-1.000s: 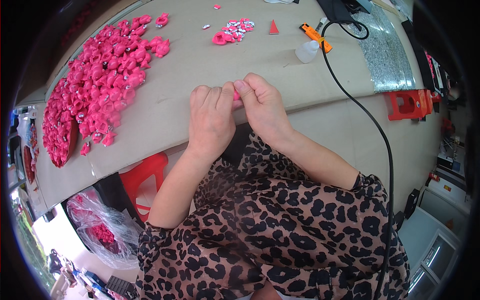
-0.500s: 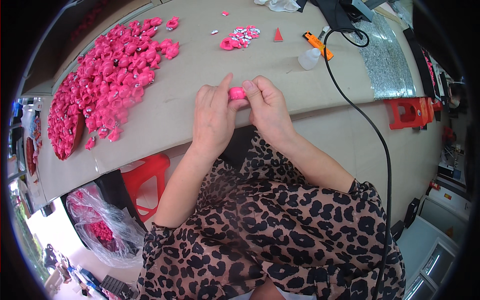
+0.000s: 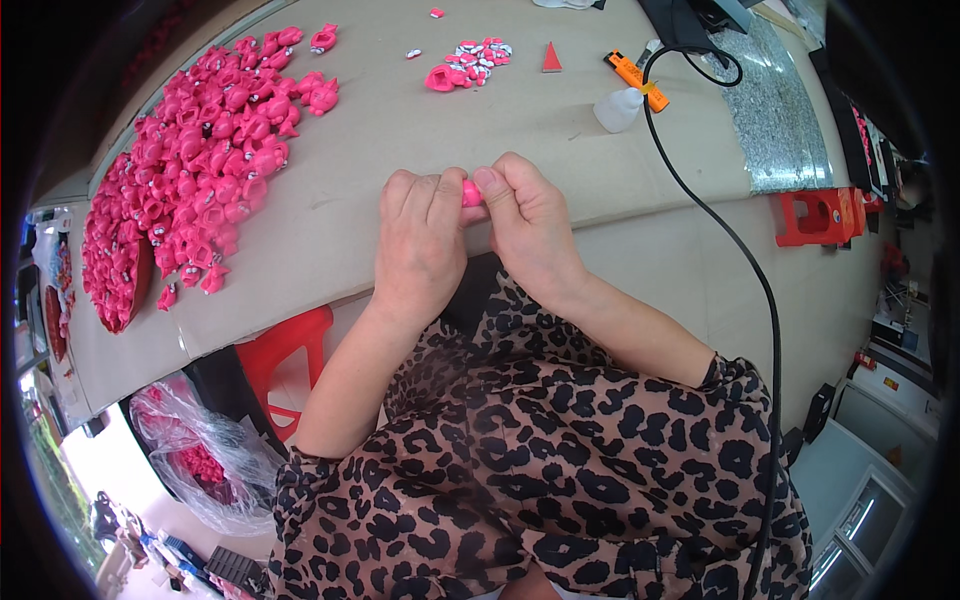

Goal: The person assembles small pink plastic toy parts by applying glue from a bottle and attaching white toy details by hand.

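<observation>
Between my two hands is a small rounded pink plastic piece point(image 3: 471, 194), mostly covered by fingers. My left hand point(image 3: 420, 235) is closed against its left side, the fingers curled. From the right, my right hand point(image 3: 528, 215) pinches it with the thumb laid along it. Both hands are above the table's near edge. Beyond them lies a small cluster of pink and white pieces point(image 3: 482, 58), with a hollow pink piece point(image 3: 440, 78) at its near left. To the left spreads a big heap of similar pink plastic pieces point(image 3: 200, 150).
A white squeeze bottle point(image 3: 618, 110), an orange cutter-like tool point(image 3: 637, 82) and a small red triangle point(image 3: 551, 58) lie on the table point(image 3: 370, 120). A black cable point(image 3: 735, 245) hangs down the right. Red stools point(image 3: 285, 365) and a plastic bag of pink parts point(image 3: 205, 455) are below.
The fingers of my left hand have curled in around the pink piece, where the index finger was raised before. Less of the piece shows now. The view has shifted slightly.
</observation>
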{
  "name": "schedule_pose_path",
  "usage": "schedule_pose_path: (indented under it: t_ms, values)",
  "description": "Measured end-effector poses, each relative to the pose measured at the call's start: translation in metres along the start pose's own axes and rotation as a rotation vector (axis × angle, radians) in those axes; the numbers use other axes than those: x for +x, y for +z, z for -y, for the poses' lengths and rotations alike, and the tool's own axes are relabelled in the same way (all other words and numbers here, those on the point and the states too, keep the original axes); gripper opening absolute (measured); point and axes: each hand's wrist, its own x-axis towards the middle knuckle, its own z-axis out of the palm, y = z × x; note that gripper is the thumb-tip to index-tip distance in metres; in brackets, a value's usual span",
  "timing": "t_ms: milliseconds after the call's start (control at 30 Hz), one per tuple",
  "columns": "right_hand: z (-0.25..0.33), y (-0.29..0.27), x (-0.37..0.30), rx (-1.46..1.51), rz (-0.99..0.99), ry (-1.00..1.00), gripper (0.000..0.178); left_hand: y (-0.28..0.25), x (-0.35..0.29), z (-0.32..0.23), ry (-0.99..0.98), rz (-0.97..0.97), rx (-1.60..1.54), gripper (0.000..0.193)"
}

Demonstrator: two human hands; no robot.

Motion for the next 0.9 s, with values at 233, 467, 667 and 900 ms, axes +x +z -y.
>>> schedule_pose_path:
  t_ms: [233,467,667,900]
  values:
    - [-0.0012,0.0004,-0.0008,-0.102,-0.013,-0.043,0.023,-0.0002,-0.0012,0.0000,0.007,0.025,0.020,0.027]
    - [-0.0037,-0.0002,-0.0001,-0.150,-0.018,-0.116,0.024,0.0014,-0.0021,0.0008,0.018,0.025,0.041,0.028]
    - [-0.0015,-0.0070,-0.0007,0.317,0.183,0.065,0.019,-0.0059,-0.0004,-0.0006,-0.132,-0.026,-0.148,0.028]
    - [-0.0044,-0.0074,-0.0010,0.362,0.212,0.001,0.017,-0.0056,-0.0022,0.0008,-0.234,-0.092,-0.315,0.029]
